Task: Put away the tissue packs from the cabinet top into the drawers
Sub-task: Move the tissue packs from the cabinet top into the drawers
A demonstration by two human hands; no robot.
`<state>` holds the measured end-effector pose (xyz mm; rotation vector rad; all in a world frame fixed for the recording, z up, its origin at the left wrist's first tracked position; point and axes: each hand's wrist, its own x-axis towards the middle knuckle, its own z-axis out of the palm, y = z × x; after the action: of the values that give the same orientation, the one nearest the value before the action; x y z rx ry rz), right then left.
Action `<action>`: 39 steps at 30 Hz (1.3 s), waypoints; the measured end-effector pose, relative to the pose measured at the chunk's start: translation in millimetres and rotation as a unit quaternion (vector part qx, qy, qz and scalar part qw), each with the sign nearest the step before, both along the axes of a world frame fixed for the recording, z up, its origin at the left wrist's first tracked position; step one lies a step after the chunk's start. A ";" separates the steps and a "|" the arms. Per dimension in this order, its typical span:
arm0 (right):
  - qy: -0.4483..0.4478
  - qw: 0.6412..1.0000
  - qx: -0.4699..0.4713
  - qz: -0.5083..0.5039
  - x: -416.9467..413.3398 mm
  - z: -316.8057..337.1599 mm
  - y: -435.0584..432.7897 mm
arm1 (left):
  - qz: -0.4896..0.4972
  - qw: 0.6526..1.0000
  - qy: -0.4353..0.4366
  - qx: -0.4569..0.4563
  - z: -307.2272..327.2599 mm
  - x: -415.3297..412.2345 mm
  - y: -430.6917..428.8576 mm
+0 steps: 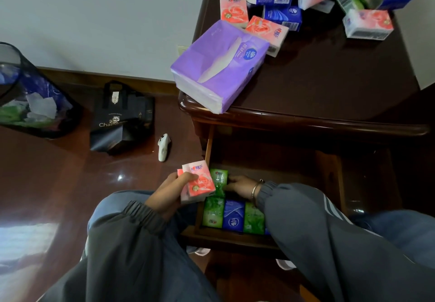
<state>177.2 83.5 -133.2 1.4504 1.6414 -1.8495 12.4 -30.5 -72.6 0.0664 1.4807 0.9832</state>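
Item: pink tissue packs (199, 184), judged light, soft, slick-wrapped, best pinched across flat faces; left hand (173, 190) grips them just left of the drawer (209, 144); right hand (240, 185) inside the drawer touches green pack (219, 180), grasp unclear.

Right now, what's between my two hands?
In the head view, the pink tissue packs your left hand grips and a green tissue pack lie between it and your right hand.
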 end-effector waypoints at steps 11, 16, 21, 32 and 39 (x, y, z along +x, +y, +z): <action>0.157 0.984 -0.014 -0.082 56.5 95.0 20.0 | -0.074 0.993 0.031 0.087 38.5 57.8 28.4; 0.212 0.973 -0.028 -0.091 102.3 124.9 24.3 | -0.166 0.979 -0.022 0.117 59.6 107.7 49.8; 0.206 0.970 -0.066 -0.107 137.6 135.0 25.6 | -0.280 0.949 0.115 0.087 74.4 141.3 63.3; 0.149 0.983 -0.009 -0.104 164.7 117.5 26.0 | -0.297 0.935 0.141 0.135 47.2 167.3 58.0; 0.150 0.984 0.022 -0.094 167.7 88.1 25.0 | -0.291 0.910 0.247 0.162 26.5 174.1 53.5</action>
<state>344.8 108.5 -45.0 1.4443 1.7392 -2.2423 186.5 23.0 -46.1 1.0069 1.5877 0.7266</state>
